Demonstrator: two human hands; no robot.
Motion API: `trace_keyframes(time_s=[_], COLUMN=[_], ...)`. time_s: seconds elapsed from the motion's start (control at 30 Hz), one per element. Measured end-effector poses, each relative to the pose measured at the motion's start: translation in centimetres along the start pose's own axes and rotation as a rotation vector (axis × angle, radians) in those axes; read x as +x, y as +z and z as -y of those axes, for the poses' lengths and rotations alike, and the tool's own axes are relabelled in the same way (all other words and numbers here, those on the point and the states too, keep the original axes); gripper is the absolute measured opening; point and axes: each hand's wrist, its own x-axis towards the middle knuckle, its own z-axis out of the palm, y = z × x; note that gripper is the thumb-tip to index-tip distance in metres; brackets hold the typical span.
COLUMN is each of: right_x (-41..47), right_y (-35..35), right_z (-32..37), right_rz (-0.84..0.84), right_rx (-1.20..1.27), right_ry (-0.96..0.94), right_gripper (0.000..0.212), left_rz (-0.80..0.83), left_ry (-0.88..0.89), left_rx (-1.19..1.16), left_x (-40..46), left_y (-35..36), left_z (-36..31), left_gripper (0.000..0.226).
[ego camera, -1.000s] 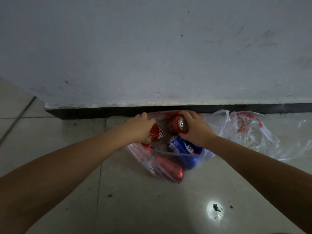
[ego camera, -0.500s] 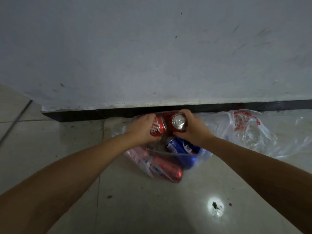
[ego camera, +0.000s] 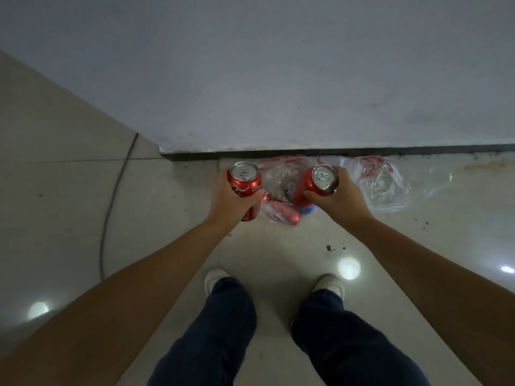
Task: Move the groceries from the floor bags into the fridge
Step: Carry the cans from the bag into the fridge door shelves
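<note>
The left hand (ego camera: pixel 231 201) grips one red can (ego camera: pixel 244 181). The right hand (ego camera: pixel 335 200) grips another can (ego camera: pixel 320 182). Both stand upright above the bag (ego camera: pixel 278 179); no fridge shows.

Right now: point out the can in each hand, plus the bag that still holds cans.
Left-hand can (ego camera: pixel 244 181), head view: on its red side wall below the rim.
Right-hand can (ego camera: pixel 323 176), head view: on its silver top.
Bag with cans (ego camera: pixel 274 178), head view: on clear plastic between the hands.

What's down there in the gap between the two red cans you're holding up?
In the head view, between the red can in the left hand and the red can in the right hand lies the clear plastic floor bag holding more cans.
</note>
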Motion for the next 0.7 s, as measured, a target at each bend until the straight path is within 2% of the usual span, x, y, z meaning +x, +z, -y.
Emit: trace_keyframes(time_s=[0.2,0.37,0.53,0.7], right_x=[-9.1,-15.7,-21.5,-30.4], right_y=[-6.0,-11.5,-16.8,-20.8], right_z=[9.6,16.1,19.6,18.9], right_rz=[0.054,0.007,-0.166,-0.42], right_rx=[0.039,0.089,0.151,0.253], right_ry=[0.015,-0.003,0.018,0.09], right_gripper=[0.075,0.066,0.065,0.062], left_rz=[-0.043,0.042,0.144,0.426], left_ry=[0.011,0.118,0.215,0.366], left_rx=[-0.005,0.056,0.136,0.228], left_x=[-9.4,-15.7,-19.8,-25.8], left_y=[-5.2,-7.2,-7.3,-4.8], left_z=[-10.2,-17.9,-24.2,-29.8], left_gripper=[0.068,0.074,0.08,0.069])
